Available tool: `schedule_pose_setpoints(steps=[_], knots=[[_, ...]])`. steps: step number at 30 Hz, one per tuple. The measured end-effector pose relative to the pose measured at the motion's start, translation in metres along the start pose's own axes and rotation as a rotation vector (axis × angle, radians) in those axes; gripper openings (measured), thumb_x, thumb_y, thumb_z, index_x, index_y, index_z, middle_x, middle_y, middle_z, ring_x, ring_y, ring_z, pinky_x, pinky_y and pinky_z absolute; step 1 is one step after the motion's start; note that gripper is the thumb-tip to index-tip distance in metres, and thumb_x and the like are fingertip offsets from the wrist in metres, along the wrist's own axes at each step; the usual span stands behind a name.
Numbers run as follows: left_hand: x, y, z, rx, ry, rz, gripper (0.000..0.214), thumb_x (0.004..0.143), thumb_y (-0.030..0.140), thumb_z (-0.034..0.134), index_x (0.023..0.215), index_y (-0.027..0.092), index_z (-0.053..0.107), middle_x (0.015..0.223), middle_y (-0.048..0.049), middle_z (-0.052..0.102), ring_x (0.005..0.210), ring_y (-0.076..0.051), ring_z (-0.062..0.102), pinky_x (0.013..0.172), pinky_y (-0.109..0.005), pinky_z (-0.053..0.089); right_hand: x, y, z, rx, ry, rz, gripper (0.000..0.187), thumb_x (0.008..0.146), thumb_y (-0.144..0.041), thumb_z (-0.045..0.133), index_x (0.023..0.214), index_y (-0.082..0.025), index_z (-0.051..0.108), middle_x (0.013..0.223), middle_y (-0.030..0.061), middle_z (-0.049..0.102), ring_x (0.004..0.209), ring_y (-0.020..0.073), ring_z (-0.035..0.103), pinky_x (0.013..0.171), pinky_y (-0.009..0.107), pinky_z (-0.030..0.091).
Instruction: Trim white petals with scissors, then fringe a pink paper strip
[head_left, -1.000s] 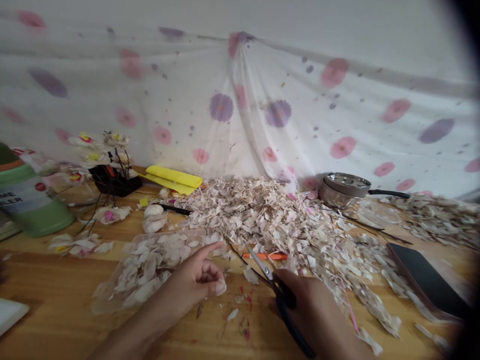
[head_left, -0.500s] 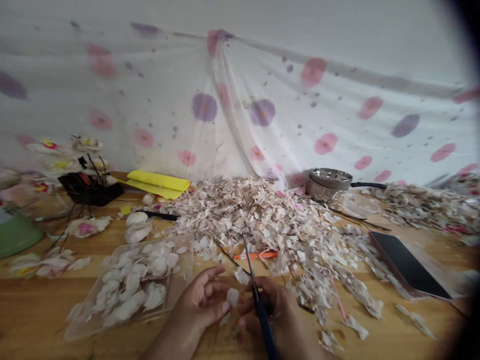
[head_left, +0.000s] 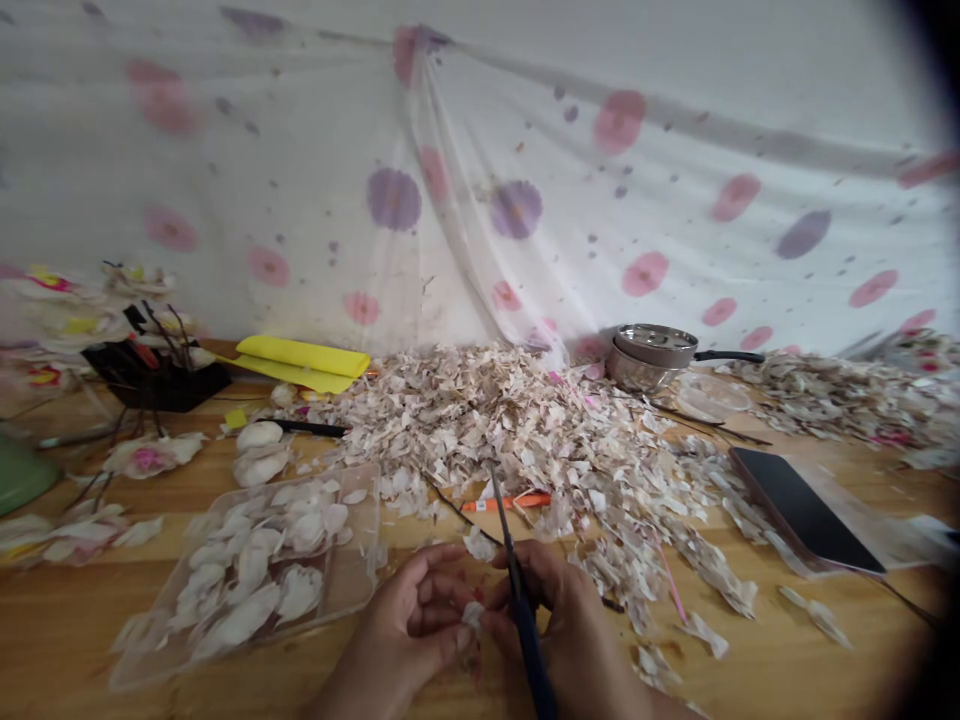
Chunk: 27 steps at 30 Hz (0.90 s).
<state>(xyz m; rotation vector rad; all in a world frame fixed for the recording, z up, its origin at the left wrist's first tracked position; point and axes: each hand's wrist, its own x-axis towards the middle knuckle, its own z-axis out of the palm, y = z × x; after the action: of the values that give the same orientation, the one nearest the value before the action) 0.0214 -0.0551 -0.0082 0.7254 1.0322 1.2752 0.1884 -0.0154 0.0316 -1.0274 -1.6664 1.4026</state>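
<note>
My right hand (head_left: 559, 620) grips black-handled scissors (head_left: 514, 580) whose blades point up and away toward a big heap of pale petal scraps (head_left: 517, 420). My left hand (head_left: 420, 620) is curled beside it, and the fingers of both hands pinch a small white petal piece (head_left: 472, 612) between them. A clear plastic tray (head_left: 187, 655) holding several white petals lies just left of my left hand.
An orange pen (head_left: 510, 500) lies at the heap's near edge. A dark phone (head_left: 802, 508) sits at right, a steel pot with a lid (head_left: 656, 355) behind it. Yellow folded sheets (head_left: 304, 360), a black holder with artificial flowers (head_left: 150, 375) and a green container (head_left: 19, 475) stand left. A flowered cloth (head_left: 480, 170) hangs behind.
My hands have come together at the bottom centre; the left now pinches the petal piece with the right. The scissors swung upright, and the view shifted right.
</note>
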Motion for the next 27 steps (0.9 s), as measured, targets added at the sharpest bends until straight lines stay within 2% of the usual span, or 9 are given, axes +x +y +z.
schedule_pose_setpoints(steps=[7, 13, 19, 23, 27], knots=[[0.002, -0.006, -0.003, -0.021, -0.071, 0.005, 0.067, 0.057, 0.028, 0.089, 0.116, 0.026, 0.057, 0.077, -0.0002, 0.071, 0.068, -0.019, 0.068, 0.06, -0.031, 0.053, -0.001, 0.003, -0.001, -0.025, 0.017, -0.045, 0.031, 0.072, -0.023, 0.073, 0.099, -0.02, 0.057, 0.071, 0.0002, 0.066, 0.063, 0.0177, 0.062, 0.058, 0.025, 0.048], [0.0, -0.001, 0.0, 0.048, -0.017, 0.048, 0.062, 0.061, 0.034, 0.087, 0.114, 0.025, 0.057, 0.067, 0.0031, 0.068, 0.064, -0.016, 0.066, 0.057, -0.026, 0.046, -0.003, 0.002, -0.001, -0.013, -0.015, -0.073, 0.019, 0.07, -0.019, 0.067, 0.086, -0.02, 0.057, 0.07, 0.0014, 0.066, 0.059, 0.0168, 0.06, 0.054, 0.024, 0.046], [-0.001, 0.002, -0.002, 0.036, -0.021, 0.078, 0.057, 0.064, 0.033, 0.085, 0.114, 0.026, 0.059, 0.072, 0.0029, 0.069, 0.07, -0.015, 0.066, 0.062, -0.025, 0.045, -0.002, 0.0, 0.002, 0.019, -0.052, -0.007, 0.018, 0.068, -0.02, 0.064, 0.083, -0.021, 0.054, 0.069, -0.0003, 0.061, 0.061, 0.0163, 0.057, 0.054, 0.024, 0.045], [0.0, 0.01, -0.004, -0.002, 0.021, 0.087, 0.049, 0.066, 0.032, 0.083, 0.111, 0.025, 0.062, 0.073, 0.0028, 0.066, 0.067, -0.012, 0.061, 0.06, -0.024, 0.042, 0.001, -0.011, -0.009, -0.125, -0.131, 0.031, 0.018, 0.071, -0.029, 0.069, 0.076, -0.02, 0.054, 0.064, -0.0031, 0.052, 0.059, 0.0138, 0.046, 0.053, 0.023, 0.039], [0.0, 0.027, -0.004, -0.032, 0.082, 0.153, 0.045, 0.068, 0.03, 0.081, 0.109, 0.023, 0.064, 0.07, 0.0028, 0.065, 0.064, -0.013, 0.059, 0.061, -0.026, 0.042, 0.002, -0.026, -0.025, -0.364, -0.202, -0.022, 0.027, 0.074, -0.039, 0.072, 0.072, -0.019, 0.055, 0.06, -0.0061, 0.045, 0.055, 0.011, 0.036, 0.049, 0.022, 0.03]])
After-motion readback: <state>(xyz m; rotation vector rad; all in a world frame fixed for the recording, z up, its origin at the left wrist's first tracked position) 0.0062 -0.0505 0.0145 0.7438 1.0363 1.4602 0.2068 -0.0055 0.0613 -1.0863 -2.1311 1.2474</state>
